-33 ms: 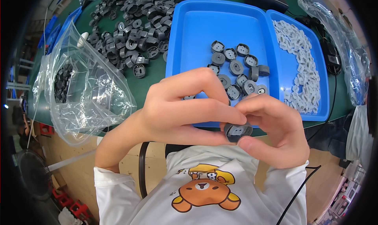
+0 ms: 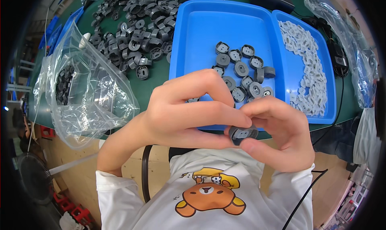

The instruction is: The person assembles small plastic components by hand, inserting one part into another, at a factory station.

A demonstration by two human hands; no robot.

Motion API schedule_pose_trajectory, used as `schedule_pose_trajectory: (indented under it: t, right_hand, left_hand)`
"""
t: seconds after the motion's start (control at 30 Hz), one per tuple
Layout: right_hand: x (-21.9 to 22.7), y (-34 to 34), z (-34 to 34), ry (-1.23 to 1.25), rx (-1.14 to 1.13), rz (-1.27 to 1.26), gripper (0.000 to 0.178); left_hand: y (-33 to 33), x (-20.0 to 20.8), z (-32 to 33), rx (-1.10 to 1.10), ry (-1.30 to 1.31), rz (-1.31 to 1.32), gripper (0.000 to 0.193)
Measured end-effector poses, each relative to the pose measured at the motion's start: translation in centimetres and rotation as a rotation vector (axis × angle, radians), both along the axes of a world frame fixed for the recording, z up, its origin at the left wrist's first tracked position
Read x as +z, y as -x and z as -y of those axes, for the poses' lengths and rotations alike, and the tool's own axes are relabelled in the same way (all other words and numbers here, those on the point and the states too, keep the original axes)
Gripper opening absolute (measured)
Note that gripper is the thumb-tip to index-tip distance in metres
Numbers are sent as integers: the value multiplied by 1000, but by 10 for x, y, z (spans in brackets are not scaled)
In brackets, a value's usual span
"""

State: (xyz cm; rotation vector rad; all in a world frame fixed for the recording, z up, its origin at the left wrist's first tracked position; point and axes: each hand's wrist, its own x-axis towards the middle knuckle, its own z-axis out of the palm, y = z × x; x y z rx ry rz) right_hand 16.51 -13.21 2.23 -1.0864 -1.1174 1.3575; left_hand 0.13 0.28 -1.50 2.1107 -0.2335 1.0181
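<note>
Just over the near edge of the table, both hands grip one round dark grey plastic housing [image 2: 243, 135] with a light grey insert inside. Its open face is turned up toward me. My left hand [image 2: 189, 113] pinches it from the left between thumb and fingers. From the right, the thumb of my right hand [image 2: 287, 135] presses at its rim, and the fingers curl behind it. Beyond my hands, a blue tray [image 2: 225, 21] holds several similar round housings [image 2: 241, 69], some with light inserts showing. My left hand hides part of the tray's near side.
A smaller blue tray [image 2: 332, 97] of small whitish plastic pieces [image 2: 309, 75] adjoins on the right. Loose dark grey housings [image 2: 140, 29] are heaped at the far left. A clear plastic bag [image 2: 96, 93] with dark parts lies at left. A black cable [image 2: 341, 93] runs down the right side.
</note>
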Motion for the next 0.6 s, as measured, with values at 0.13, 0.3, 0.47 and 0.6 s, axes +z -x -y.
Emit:
schedule_pose_trajectory:
  t: [0.13, 0.3, 0.47, 0.6]
  right_hand:
    - [-10, 2, -7, -213, -2, 205, 25]
    - [-20, 2, -16, -359, -135, 534, 26]
    - [-21, 3, -18, -445, -156, 523, 49]
    - [-14, -1, -18, -721, -212, 796, 68]
  left_hand:
    - [3, 3, 1, 43, -44, 20, 32]
    - [-1, -1, -2, 203, -291, -23, 34]
    - [-1, 1, 2, 269, -251, -11, 42]
    - [4, 12, 7, -48, 509, -228, 46]
